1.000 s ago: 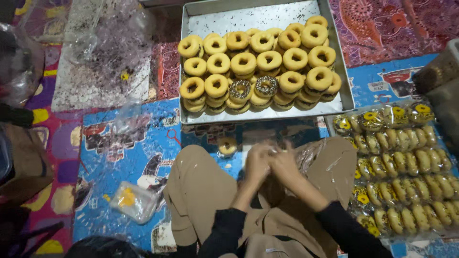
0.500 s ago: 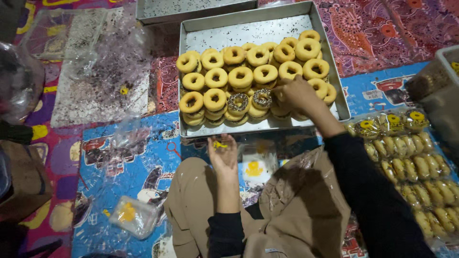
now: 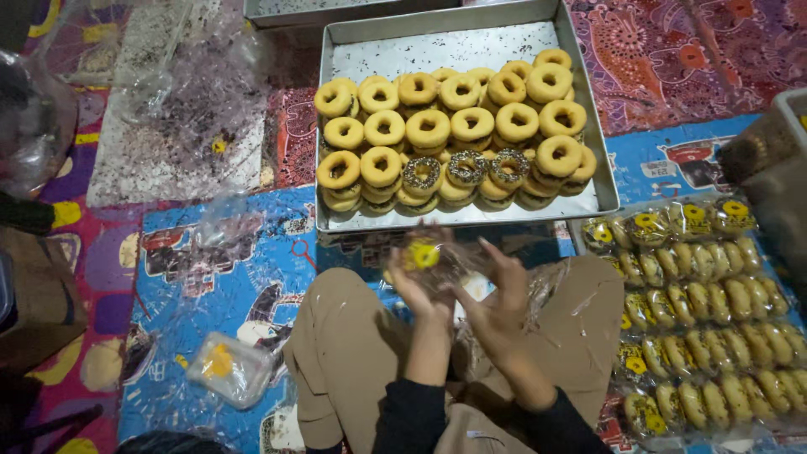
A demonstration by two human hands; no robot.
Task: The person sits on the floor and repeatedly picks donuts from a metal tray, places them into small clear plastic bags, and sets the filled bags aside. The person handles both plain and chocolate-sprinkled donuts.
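Observation:
I sit cross-legged on a patterned mat with both hands raised over my lap. My left hand (image 3: pixel 418 290) holds up a small clear plastic bag (image 3: pixel 426 252) with a yellow round label. My right hand (image 3: pixel 498 294) grips the same bag from the right, fingers spread along it. Motion blur hides whether a doughnut is inside. Just beyond the hands lies a metal tray (image 3: pixel 471 38) with a pile of yellow-glazed ring doughnuts (image 3: pixel 458 126), three of them with dark sprinkles (image 3: pixel 464 168).
Rows of bagged doughnuts (image 3: pixel 714 311) lie at the right. A small clear packet (image 3: pixel 227 370) rests on the mat at the left. A grey board under crumpled plastic (image 3: pixel 176 109) sits at the upper left, and a second tray (image 3: pixel 336 8) behind.
My right hand has come back from the doughnut tray to my lap and joined the left hand at the clear bag. The left hand stayed raised with the bag.

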